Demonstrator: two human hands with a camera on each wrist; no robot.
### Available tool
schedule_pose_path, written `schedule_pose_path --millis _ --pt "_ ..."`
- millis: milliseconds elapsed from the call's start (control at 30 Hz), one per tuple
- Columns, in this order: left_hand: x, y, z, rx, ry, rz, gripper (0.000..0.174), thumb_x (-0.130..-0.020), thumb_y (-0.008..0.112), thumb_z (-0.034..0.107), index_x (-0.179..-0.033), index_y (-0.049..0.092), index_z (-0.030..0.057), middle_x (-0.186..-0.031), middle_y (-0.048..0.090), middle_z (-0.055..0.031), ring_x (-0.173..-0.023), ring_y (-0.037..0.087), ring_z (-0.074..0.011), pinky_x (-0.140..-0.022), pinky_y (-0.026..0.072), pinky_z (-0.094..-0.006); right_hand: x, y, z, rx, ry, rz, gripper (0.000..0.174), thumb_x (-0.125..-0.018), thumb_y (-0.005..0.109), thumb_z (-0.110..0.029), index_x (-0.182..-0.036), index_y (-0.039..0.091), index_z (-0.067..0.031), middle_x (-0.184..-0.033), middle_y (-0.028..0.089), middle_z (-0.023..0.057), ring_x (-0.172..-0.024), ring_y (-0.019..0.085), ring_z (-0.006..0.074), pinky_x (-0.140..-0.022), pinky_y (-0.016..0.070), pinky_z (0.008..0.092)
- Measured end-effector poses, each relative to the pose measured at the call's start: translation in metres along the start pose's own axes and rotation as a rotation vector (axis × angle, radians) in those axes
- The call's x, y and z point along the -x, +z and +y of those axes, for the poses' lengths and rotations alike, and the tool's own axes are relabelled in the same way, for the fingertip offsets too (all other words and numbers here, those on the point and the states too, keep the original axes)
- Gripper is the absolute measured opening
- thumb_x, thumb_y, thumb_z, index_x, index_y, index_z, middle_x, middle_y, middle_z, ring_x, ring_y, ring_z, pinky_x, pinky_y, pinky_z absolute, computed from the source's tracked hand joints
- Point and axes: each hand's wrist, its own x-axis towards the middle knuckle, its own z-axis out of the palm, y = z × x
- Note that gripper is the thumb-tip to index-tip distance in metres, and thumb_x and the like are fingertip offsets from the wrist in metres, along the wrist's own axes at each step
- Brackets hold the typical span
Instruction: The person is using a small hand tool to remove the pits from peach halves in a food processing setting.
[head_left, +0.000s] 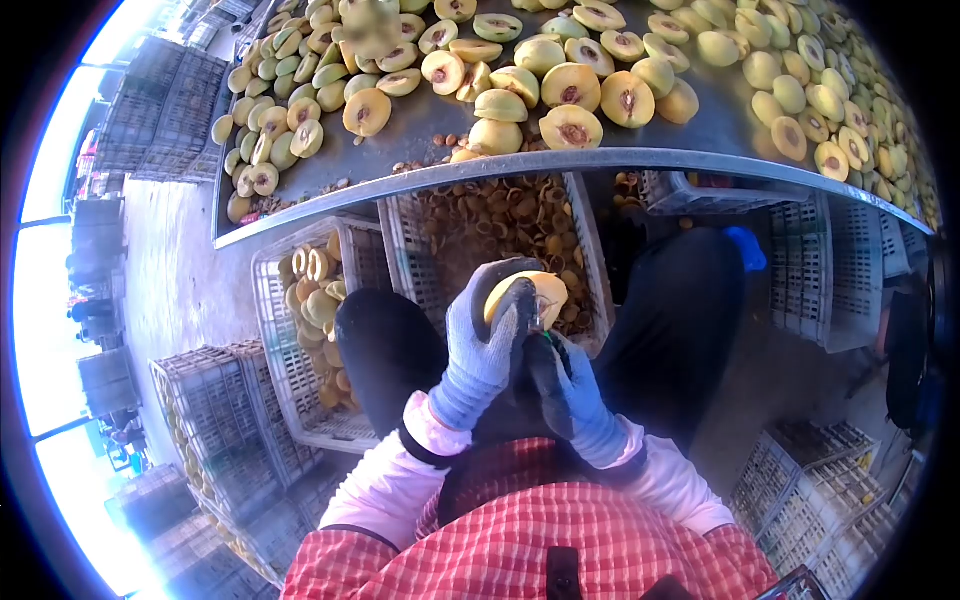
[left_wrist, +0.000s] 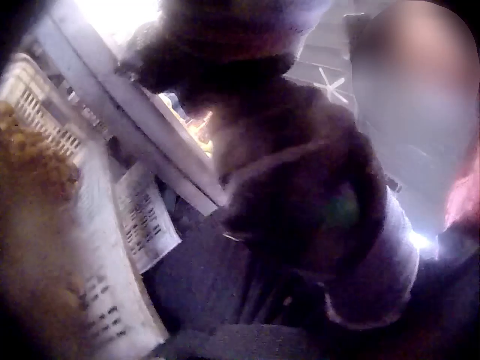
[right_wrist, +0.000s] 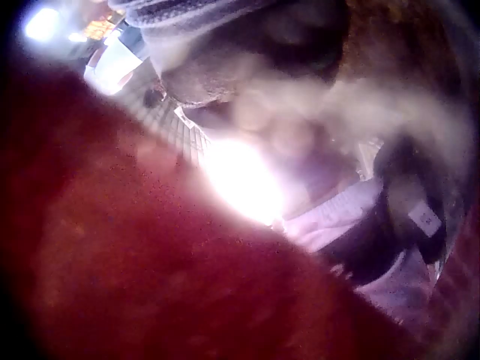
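Note:
In the head view the gloved left hand (head_left: 478, 335) grips a yellow peach half (head_left: 548, 290), fingers curled round its back and thumb across its front. Against the fruit's lower right side, the gloved right hand (head_left: 572, 390) grips a small tool with a green part (head_left: 549, 340); most of the tool is hidden by the fingers. Both hands are close together above the lap. In the left wrist view dark gloved fingers (left_wrist: 300, 187) fill the middle, blurred. The right wrist view shows a dark glove (right_wrist: 247, 52) at the top, with glare below it.
Halved peaches (head_left: 570, 85) lie on a metal table (head_left: 420, 125) with a raised edge. Below its edge stand a crate (head_left: 400, 240) of brown scraps and a crate (head_left: 285, 385) of peach pieces. Stacked crates (head_left: 215, 420) stand on both sides.

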Motion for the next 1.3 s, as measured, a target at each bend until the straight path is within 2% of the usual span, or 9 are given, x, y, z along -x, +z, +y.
schedule_pose_path --millis 167,300,400,433,600,800,833,1033,1300 --pt "-0.022 -0.017 0.006 -0.321 0.253 -0.26 0.033 -0.082 0.065 0.017 -0.11 0.06 0.0011 -0.098 0.067 -0.0167 -0.089 0.067 -0.0311 -0.077 0.0525 -0.034 0.006 -0.005 -0.01 -0.844 0.469 -0.408 0.05 -0.095 0.041 -0.057 -0.084 0.051 -0.0092 -0.059 0.048 0.0023 -0.039 0.041 0.01 -0.032 0.031 0.0232" --pt "-0.022 -0.016 -0.004 -0.161 0.147 -0.4 0.036 -0.086 0.06 0.023 -0.111 0.059 -0.0034 -0.096 0.067 -0.0149 -0.086 0.067 -0.0217 -0.078 0.0521 -0.032 0.011 -0.006 -0.009 -1.268 0.619 -0.552 0.049 -0.096 0.041 -0.056 -0.085 0.05 -0.0084 -0.056 0.042 0.0018 -0.04 0.039 0.0099 -0.033 0.0319 0.0216" --pt "0.002 -0.001 -0.003 0.461 -0.445 -0.253 0.038 -0.094 0.054 0.032 -0.109 0.059 -0.0025 -0.098 0.066 -0.01 -0.084 0.063 -0.0157 -0.077 0.0512 -0.029 0.005 -0.006 0.002 -1.341 0.575 -0.661 0.05 -0.096 0.041 -0.055 -0.084 0.049 -0.0077 -0.056 0.043 0.0018 -0.041 0.04 0.0106 -0.033 0.0329 0.0217" --pt "0.009 0.003 -0.02 0.247 -0.215 -0.203 0.042 -0.096 0.049 0.038 -0.108 0.06 -0.0007 -0.097 0.066 -0.0094 -0.082 0.063 -0.0164 -0.076 0.0512 -0.029 0.004 -0.005 0.003 -1.346 0.513 -0.729 0.05 -0.096 0.041 -0.055 -0.084 0.049 -0.0075 -0.056 0.043 0.0019 -0.041 0.041 0.0109 -0.033 0.0333 0.0219" --pt "0.034 -0.004 -0.036 0.894 -0.643 0.252 0.04 -0.098 0.048 0.038 -0.12 0.052 0.0047 -0.11 0.06 -0.0112 -0.1 0.059 -0.0179 -0.088 0.0503 -0.0327 -0.007 -0.017 0.001 -1.311 0.435 -0.599 0.052 -0.095 0.041 -0.057 -0.085 0.05 -0.0064 -0.06 0.048 0.0037 -0.043 0.044 0.0124 -0.036 0.0359 0.0233" --pt "0.03 -0.164 -0.039 0.104 -0.168 0.76 0.046 -0.086 0.066 0.018 -0.125 0.05 -0.0013 -0.105 0.059 -0.0156 -0.089 0.061 -0.0221 -0.076 0.0531 -0.0356 -0.003 -0.014 0.01 -1.015 0.589 -0.599 0.047 -0.096 0.042 -0.055 -0.09 0.052 -0.0089 -0.063 0.047 0.002 -0.049 0.046 0.0129 -0.04 0.038 0.0256" --pt "0.034 -0.216 -0.086 -0.582 -0.03 0.65 0.047 -0.086 0.067 0.02 -0.125 0.051 0.0005 -0.102 0.058 -0.0145 -0.085 0.06 -0.0206 -0.074 0.0528 -0.0335 -0.004 -0.013 0.015 -1.056 0.569 -0.603 0.045 -0.096 0.043 -0.052 -0.089 0.053 -0.0085 -0.062 0.047 0.0015 -0.047 0.045 0.0121 -0.039 0.0373 0.0236" --pt "-0.073 -0.092 -0.003 -0.697 0.174 0.41 0.034 -0.08 0.074 0.02 -0.109 0.064 0.0052 -0.089 0.063 -0.0092 -0.073 0.063 -0.023 -0.067 0.0495 -0.0346 -0.013 0.001 -0.007 -0.815 0.575 -0.485 0.046 -0.099 0.041 -0.047 -0.089 0.057 -0.0057 -0.055 0.048 0.0011 -0.038 0.04 0.0094 -0.034 0.0323 0.021" --pt "-0.231 -0.022 -0.015 -1.294 -0.192 -0.389 0.089 -0.071 0.066 0.067 -0.128 0.048 0.0012 -0.112 0.066 -0.0137 -0.101 0.065 -0.0315 -0.085 0.052 -0.0385 -0.03 -0.019 0.03 -0.945 0.555 -0.371 0.045 -0.099 0.041 -0.047 -0.107 0.058 -0.0065 -0.07 0.06 0.0059 -0.047 0.053 0.0137 -0.039 0.0415 0.0237"
